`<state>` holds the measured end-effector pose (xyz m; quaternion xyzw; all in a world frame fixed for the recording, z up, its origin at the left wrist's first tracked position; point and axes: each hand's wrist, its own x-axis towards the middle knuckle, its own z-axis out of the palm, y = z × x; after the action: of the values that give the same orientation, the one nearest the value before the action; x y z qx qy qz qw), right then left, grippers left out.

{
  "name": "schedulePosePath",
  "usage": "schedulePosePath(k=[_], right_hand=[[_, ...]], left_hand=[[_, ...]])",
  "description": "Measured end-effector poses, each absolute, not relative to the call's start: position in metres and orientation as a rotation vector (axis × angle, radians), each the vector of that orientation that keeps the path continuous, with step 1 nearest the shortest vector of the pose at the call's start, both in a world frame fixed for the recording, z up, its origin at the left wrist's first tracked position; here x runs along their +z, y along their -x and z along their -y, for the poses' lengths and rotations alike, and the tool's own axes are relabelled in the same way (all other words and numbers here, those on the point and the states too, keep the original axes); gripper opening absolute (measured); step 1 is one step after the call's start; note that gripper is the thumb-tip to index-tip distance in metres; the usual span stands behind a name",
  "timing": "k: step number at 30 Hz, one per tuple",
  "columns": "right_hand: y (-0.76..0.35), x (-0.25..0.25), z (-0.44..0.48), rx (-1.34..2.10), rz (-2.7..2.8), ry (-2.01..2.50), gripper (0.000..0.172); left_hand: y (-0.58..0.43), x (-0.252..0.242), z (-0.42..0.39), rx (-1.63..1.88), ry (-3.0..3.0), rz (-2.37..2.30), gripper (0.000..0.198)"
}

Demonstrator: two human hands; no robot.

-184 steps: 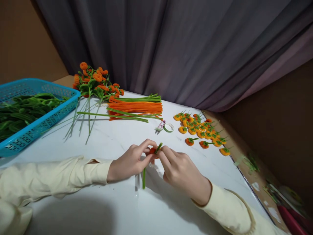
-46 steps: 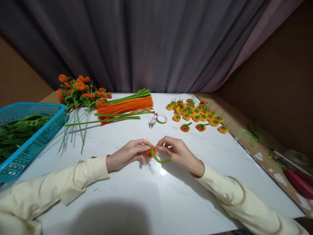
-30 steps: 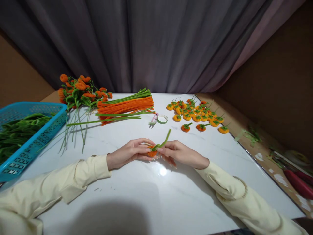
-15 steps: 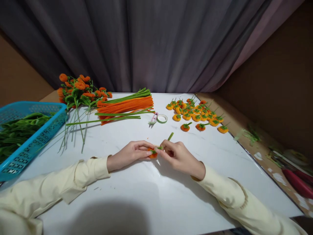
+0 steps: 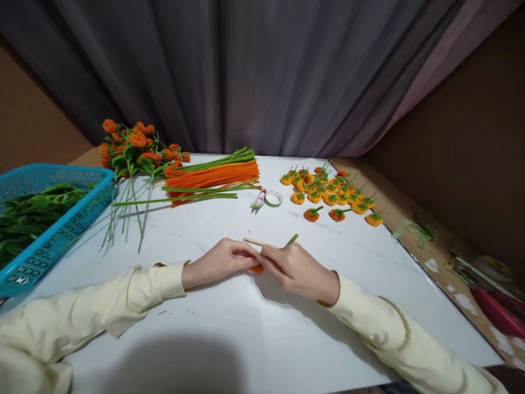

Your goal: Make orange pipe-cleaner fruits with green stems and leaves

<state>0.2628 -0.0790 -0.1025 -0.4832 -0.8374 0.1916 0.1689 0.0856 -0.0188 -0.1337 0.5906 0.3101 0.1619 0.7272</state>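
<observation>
Over the middle of the white table, my left hand (image 5: 225,264) pinches a small orange pipe-cleaner flower (image 5: 257,268), mostly covered by the fingers. My right hand (image 5: 295,269) meets it from the other side, its fingertips touching the left fingers at the flower. A thin wooden stick (image 5: 253,241) pokes out to the left from the closed right hand. Behind the right knuckles a green pipe-cleaner stem (image 5: 292,239) rises; its lower part is hidden. Beyond the hands lie pink-handled scissors (image 5: 259,198) beside a roll of tape (image 5: 273,198).
Orange pipe cleaners (image 5: 213,178) and green pipe cleaners (image 5: 229,159) lie in bundles at the back. Finished orange flowers (image 5: 137,140) stand left of them. A blue basket (image 5: 61,230) holds green leaves. Several yellow-orange flower heads (image 5: 332,198) are spread at the back right.
The wooden stick now shows, pointing left from my right hand. Both hands have closed in over the flower, covering more of it and its green part.
</observation>
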Motion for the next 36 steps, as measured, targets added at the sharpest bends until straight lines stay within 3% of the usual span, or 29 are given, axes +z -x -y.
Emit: schedulePosePath(k=[5, 12, 18, 23, 29, 33, 36], right_hand=[[-0.259, -0.100, 0.076, 0.535, 2.402, 1.407, 0.024], [-0.290, -0.067, 0.077, 0.531, 2.466, 1.395, 0.036], [-0.289, -0.083, 0.069, 0.204, 2.619, 1.706, 0.009], [-0.269, -0.105, 0.058, 0.151, 2.742, 1.727, 0.011], [-0.286, -0.105, 0.067, 0.390, 2.529, 1.937, 0.019], [-0.300, -0.097, 0.083, 0.654, 2.198, 1.835, 0.020], [-0.296, -0.087, 0.093, 0.963, 2.013, 1.731, 0.031]], left_hand=[[-0.086, -0.133, 0.018, 0.376, -1.273, -0.639, 0.007], [-0.080, -0.129, 0.008, 0.396, -0.991, -0.602, 0.019], [-0.077, -0.130, 0.003, 0.391, -0.931, -0.563, 0.027], [-0.076, -0.132, 0.000, 0.369, -0.908, -0.566, 0.027], [-0.077, -0.133, 0.001, 0.414, -0.848, -0.596, 0.023], [-0.079, -0.133, 0.002, 0.476, -0.837, -0.612, 0.022], [-0.080, -0.135, 0.003, 0.520, -0.893, -0.628, 0.026]])
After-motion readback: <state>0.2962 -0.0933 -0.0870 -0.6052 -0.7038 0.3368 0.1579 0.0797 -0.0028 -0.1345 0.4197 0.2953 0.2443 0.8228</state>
